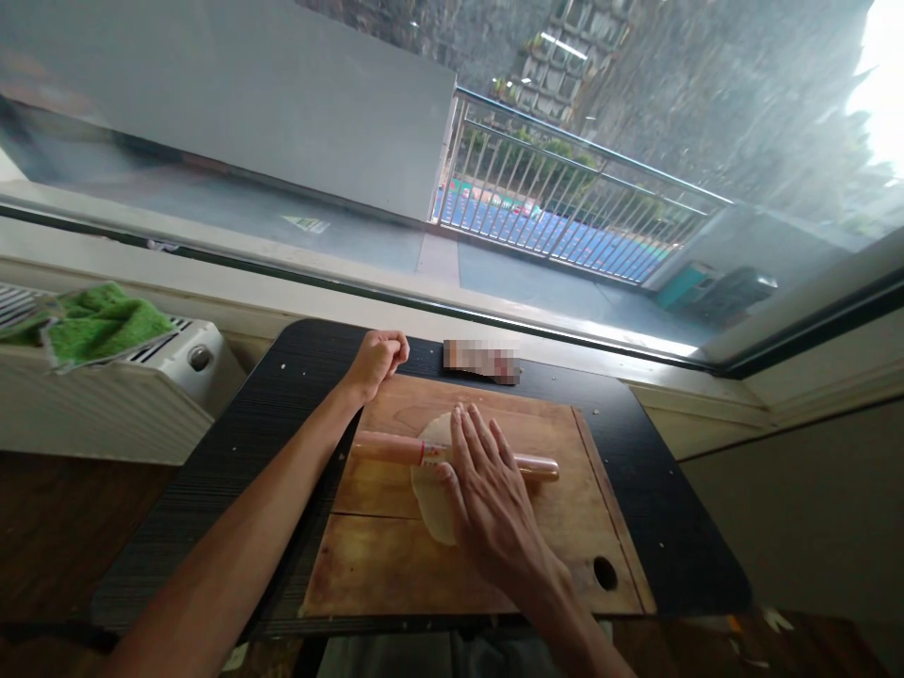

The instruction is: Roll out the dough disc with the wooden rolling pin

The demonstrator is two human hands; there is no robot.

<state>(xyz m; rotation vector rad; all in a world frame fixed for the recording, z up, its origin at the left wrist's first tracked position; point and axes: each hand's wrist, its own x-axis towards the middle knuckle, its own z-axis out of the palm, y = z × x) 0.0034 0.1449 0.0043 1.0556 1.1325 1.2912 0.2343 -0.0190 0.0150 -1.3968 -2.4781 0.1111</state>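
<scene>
A person's right hand (487, 476) lies flat, fingers stretched out together and thumb a little apart, over a wooden pin (388, 447) set crosswise on a sheet of dough (432, 504) on a board (381, 570) at a window. The palm covers the pin's middle without gripping it, a hold that seems suited to spreading pressure and letting the wood turn freely. The dough lies near the middle of the board, partly hidden by hand and pin, likely placed there to leave bare wood all around. The left hand (381, 361) is curled into a loose fist at the board's far left corner, with nothing visible in it; it may be steadying the board, though whether it bears down cannot be told. The board rests on a black table (678, 527), pushed up near the sill, perhaps for the daylight. Beyond the board's far edge sits a small item (481, 362), too blurred to identify. At left, a green cloth (117, 325) is draped over a radiator (204, 367), possibly to dry. A metal railing (565, 193) stands outside.
</scene>
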